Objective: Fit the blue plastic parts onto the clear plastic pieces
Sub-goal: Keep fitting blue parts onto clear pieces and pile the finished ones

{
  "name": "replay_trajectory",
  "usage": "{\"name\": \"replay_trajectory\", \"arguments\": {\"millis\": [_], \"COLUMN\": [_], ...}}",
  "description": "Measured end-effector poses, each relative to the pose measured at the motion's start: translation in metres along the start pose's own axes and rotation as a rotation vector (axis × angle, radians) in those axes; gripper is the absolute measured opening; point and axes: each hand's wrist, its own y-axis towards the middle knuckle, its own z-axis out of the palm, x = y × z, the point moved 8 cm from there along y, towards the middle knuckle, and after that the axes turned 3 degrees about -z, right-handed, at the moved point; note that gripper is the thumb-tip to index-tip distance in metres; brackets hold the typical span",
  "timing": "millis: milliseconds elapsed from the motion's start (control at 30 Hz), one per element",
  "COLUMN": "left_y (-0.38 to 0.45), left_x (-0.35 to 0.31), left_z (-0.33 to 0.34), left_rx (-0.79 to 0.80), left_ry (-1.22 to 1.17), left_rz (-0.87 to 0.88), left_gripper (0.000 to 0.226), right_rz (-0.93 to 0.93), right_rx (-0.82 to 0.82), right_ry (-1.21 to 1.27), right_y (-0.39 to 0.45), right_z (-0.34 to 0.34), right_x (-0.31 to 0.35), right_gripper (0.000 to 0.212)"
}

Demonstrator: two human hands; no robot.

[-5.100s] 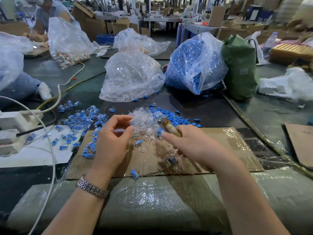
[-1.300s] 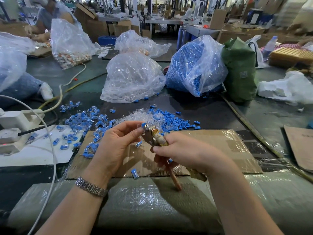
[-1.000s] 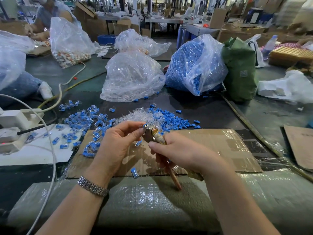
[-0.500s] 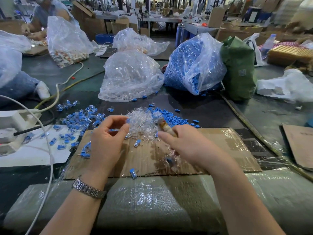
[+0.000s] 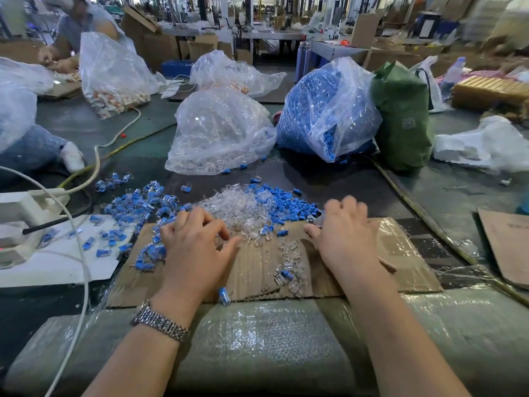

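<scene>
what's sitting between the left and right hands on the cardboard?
Head view: between the left hand and right hand, loose clear pieces and a few blue parts lie scattered on bare cardboard.

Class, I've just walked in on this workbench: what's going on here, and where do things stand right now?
A person is assembling small plastic parts by hand. The left hand reaches into the pile of clear pieces; the right hand, holding a small tool, rests by the loose blue parts. Finished pieces lie heaped to the left of the cardboard. Bags of clear pieces and blue parts wait behind.
</scene>
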Motion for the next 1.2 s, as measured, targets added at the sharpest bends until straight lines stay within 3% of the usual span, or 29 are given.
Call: {"name": "replay_trajectory", "arguments": {"millis": [133, 267, 433, 600, 833, 967, 1200], "left_y": [-0.001, -0.001, -0.002, -0.004, -0.008, -0.008, -0.004], "left_x": [0.004, 0.01, -0.025, -0.041, -0.04, -0.038, -0.015], "left_z": [-0.003, -0.008, -0.001, 0.02, 0.021, 0.017, 0.013], "left_rx": [-0.012, -0.052, -0.009, 0.208, 0.215, 0.228, 0.33], "left_ry": [0.129, 0.175, -0.003, -0.029, -0.114, -0.2, -0.681], "left_rz": [-0.035, -0.107, 0.156, 0.263, 0.285, 0.256, -0.072], "left_gripper": [0.023, 0.014, 0.013, 0.036, 0.02, 0.016, 0.01], "right_rz": [-0.277, -0.286, -0.269, -0.268, -0.29, -0.318, -0.312], "right_rx": [0.051, 0.141, 0.173, 0.091, -0.061, -0.106, -0.097], "right_ry": [0.102, 0.041, 0.025, 0.11, 0.243, 0.369, 0.825], "right_y": [0.007, 0.013, 0.017, 0.011, -0.005, -0.008, -0.014], "right_z": [0.0, 0.017, 0.024, 0.018, 0.014, 0.012, 0.015], "right_x": [0.041, 0.051, 0.053, 0.051, 0.051, 0.05, 0.046], "right_gripper": [0.012, 0.01, 0.011, 0.011, 0.011, 0.008, 0.003]}}
